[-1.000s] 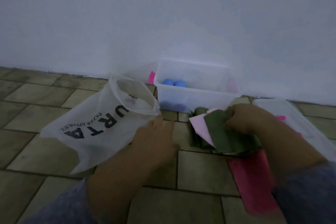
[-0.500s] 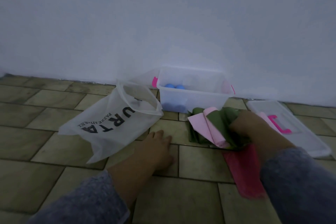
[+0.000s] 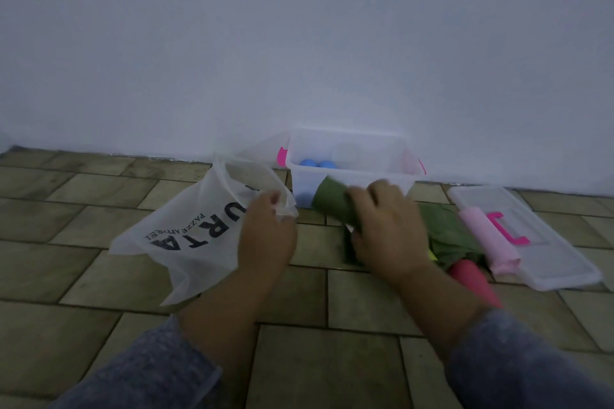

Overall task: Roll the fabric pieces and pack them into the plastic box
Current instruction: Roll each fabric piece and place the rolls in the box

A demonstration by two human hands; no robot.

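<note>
A clear plastic box [image 3: 349,173] stands against the wall with two blue rolls [image 3: 317,163] inside. My right hand [image 3: 382,229] grips a rolled green fabric [image 3: 332,204] just in front of the box. Behind that hand lies loose green fabric [image 3: 448,239], a rolled pale pink piece [image 3: 488,242] and a rolled red piece [image 3: 471,279]. My left hand [image 3: 265,236] rests at the mouth of a translucent printed bag [image 3: 199,226], fingers on its rim.
The box's clear lid [image 3: 548,252] with a pink handle [image 3: 506,229] lies flat on the tiled floor at the right. A white wall runs behind the box. Bare tiles spread in front of my arms.
My right hand has lifted a rolled green piece toward the box. The pink and red pieces now lie rolled at the right. My left hand moved from the floor to the bag's rim.
</note>
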